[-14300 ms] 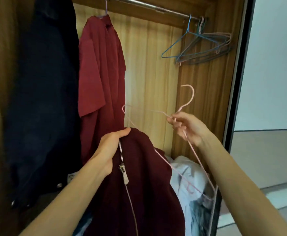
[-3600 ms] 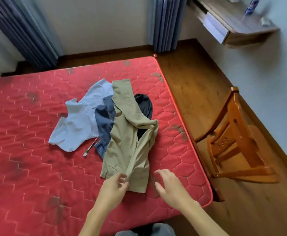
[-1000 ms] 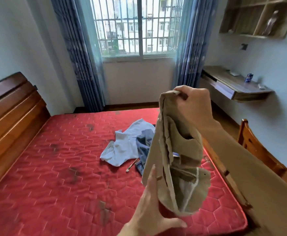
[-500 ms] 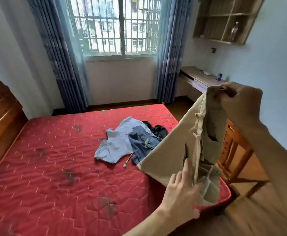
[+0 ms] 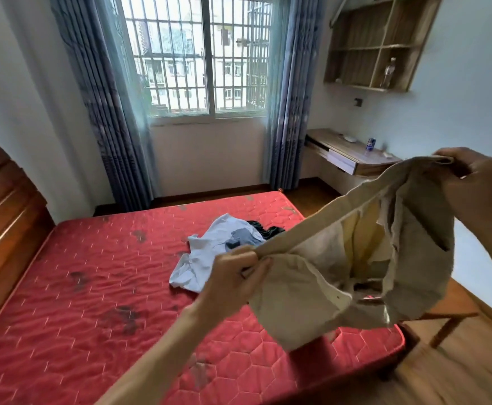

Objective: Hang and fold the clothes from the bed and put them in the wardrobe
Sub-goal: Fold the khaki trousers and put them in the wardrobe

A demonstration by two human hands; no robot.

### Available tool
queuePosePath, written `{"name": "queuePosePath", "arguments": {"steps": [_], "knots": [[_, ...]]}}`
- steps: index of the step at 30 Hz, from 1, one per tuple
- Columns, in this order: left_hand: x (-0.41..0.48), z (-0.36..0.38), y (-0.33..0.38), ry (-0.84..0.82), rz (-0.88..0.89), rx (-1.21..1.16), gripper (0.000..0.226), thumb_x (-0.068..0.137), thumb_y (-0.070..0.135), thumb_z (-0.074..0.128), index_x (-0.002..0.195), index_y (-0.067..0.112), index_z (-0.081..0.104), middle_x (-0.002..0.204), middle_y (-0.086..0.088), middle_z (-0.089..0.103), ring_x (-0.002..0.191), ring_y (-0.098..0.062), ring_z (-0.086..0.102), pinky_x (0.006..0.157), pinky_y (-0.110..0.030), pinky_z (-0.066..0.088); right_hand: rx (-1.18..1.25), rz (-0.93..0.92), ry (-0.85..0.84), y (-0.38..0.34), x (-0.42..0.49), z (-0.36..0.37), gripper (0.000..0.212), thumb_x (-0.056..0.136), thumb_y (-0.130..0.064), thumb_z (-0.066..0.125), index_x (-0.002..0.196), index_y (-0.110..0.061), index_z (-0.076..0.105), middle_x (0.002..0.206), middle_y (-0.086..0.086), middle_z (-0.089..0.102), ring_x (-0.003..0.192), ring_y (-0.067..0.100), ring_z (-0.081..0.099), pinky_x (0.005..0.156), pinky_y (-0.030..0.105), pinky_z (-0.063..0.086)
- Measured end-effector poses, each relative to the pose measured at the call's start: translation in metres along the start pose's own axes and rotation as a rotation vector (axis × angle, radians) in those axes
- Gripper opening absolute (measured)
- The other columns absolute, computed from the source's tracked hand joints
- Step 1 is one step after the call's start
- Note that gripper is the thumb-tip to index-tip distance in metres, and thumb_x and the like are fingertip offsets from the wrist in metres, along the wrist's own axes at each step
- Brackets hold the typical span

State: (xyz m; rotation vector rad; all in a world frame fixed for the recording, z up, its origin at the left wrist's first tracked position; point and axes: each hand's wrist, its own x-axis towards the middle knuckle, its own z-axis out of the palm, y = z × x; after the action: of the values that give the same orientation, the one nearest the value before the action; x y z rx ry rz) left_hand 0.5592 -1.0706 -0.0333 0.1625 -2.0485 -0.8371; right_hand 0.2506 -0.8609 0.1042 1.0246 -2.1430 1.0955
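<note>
Red mattress (image 5: pixel 93 287) fills the room below a barred window (image 5: pixel 203 54). Khaki trousers (image 5: pixel 341 273) hang stretched above its near corner, waistband pinched shut in the fingers of both the left hand (image 5: pixel 233 276) and right hand (image 5: pixel 472 168). Pale shirt (image 5: pixel 203 258) and darker clothes lie mid-bed.

I see a bed with a bare red quilted mattress (image 5: pixel 98 287) and a wooden headboard (image 5: pixel 2 217). Far from the headboard, near the mattress's opposite edge, lie a pale blue shirt (image 5: pixel 201 258), a denim garment (image 5: pixel 243 239) overlapping it, and a black garment (image 5: pixel 263 228) just beyond.
</note>
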Motion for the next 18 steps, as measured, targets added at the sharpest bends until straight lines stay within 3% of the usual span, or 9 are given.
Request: {"name": "queuePosePath", "arguments": {"steps": [3, 5, 7, 10, 13, 15, 18], "knots": [[0.023, -0.037, 0.014, 0.107, -0.018, -0.004, 0.054, 0.093, 0.016, 0.066, 0.053, 0.0, 0.033, 0.053, -0.008, 0.032, 0.051, -0.018, 0.031, 0.049, -0.028, 0.028, 0.106, 0.021, 0.099, -0.01, 0.006, -0.005, 0.028, 0.09, -0.045, 0.057, 0.113, -0.033, 0.066, 0.106, 0.005, 0.074, 0.101, 0.023, 0.069, 0.095, 0.046, 0.053], [0.037, -0.057, 0.025, 0.191, -0.002, 0.032, 0.055, 0.094, 0.014, 0.065, 0.053, -0.003, 0.032, 0.053, -0.014, 0.03, 0.051, -0.02, 0.028, 0.048, -0.029, 0.026, 0.137, -0.018, 0.119, -0.024, 0.013, -0.007, 0.032, 0.09, -0.042, 0.058, 0.117, -0.026, 0.064, 0.108, 0.009, 0.073, 0.101, 0.024, 0.068, 0.096, 0.045, 0.053], [0.053, -0.076, 0.033, 0.262, 0.012, 0.085, 0.054, 0.093, 0.014, 0.066, 0.054, -0.008, 0.036, 0.052, -0.021, 0.031, 0.05, -0.028, 0.029, 0.048, -0.032, 0.026, 0.162, -0.095, 0.155, -0.039, 0.019, -0.003, 0.029, 0.092, -0.033, 0.061, 0.115, -0.016, 0.068, 0.107, 0.014, 0.073, 0.099, 0.026, 0.068, 0.093, 0.038, 0.053], [0.07, -0.103, 0.037, 0.323, 0.024, 0.168, 0.055, 0.094, 0.015, 0.067, 0.055, -0.008, 0.036, 0.053, -0.024, 0.031, 0.054, -0.037, 0.029, 0.049, -0.039, 0.026, 0.084, -0.168, 0.158, -0.055, 0.023, 0.006, 0.027, 0.093, -0.024, 0.062, 0.108, -0.005, 0.072, 0.097, 0.019, 0.073, 0.09, 0.031, 0.067, 0.079, 0.027, 0.046], [0.073, -0.128, 0.031, 0.26, 0.054, 0.285, 0.055, 0.094, 0.019, 0.068, 0.056, -0.006, 0.037, 0.055, -0.023, 0.031, 0.054, -0.035, 0.031, 0.049, -0.037, 0.029, -0.029, -0.144, 0.049, -0.059, 0.026, 0.026, 0.034, 0.089, -0.029, 0.066, 0.103, 0.001, 0.073, 0.085, 0.02, 0.062, 0.08, 0.034, 0.058, 0.07, 0.027, 0.034], [0.067, -0.141, 0.021, 0.198, 0.044, 0.322, 0.047, 0.093, 0.023, 0.069, 0.06, -0.001, 0.045, 0.054, -0.019, 0.035, 0.052, -0.032, 0.035, 0.048, -0.035, 0.033, 0.011, -0.113, -0.057, -0.059, 0.024, 0.04, 0.032, 0.086, -0.023, 0.074, 0.105, 0.003, 0.073, 0.096, 0.021, 0.057, 0.087, 0.028, 0.054, 0.076, 0.03, 0.038], [0.058, -0.153, 0.01, 0.138, -0.036, 0.367, 0.017, 0.09, 0.022, 0.071, 0.089, 0.01, 0.06, 0.059, -0.007, 0.059, 0.048, -0.015, 0.047, 0.05, -0.023, 0.043, 0.095, -0.1, -0.195, -0.063, 0.016, 0.063, 0.032, 0.088, -0.027, 0.069, 0.103, 0.0, 0.072, 0.099, 0.015, 0.061, 0.09, 0.022, 0.053, 0.081, 0.033, 0.042]]}}
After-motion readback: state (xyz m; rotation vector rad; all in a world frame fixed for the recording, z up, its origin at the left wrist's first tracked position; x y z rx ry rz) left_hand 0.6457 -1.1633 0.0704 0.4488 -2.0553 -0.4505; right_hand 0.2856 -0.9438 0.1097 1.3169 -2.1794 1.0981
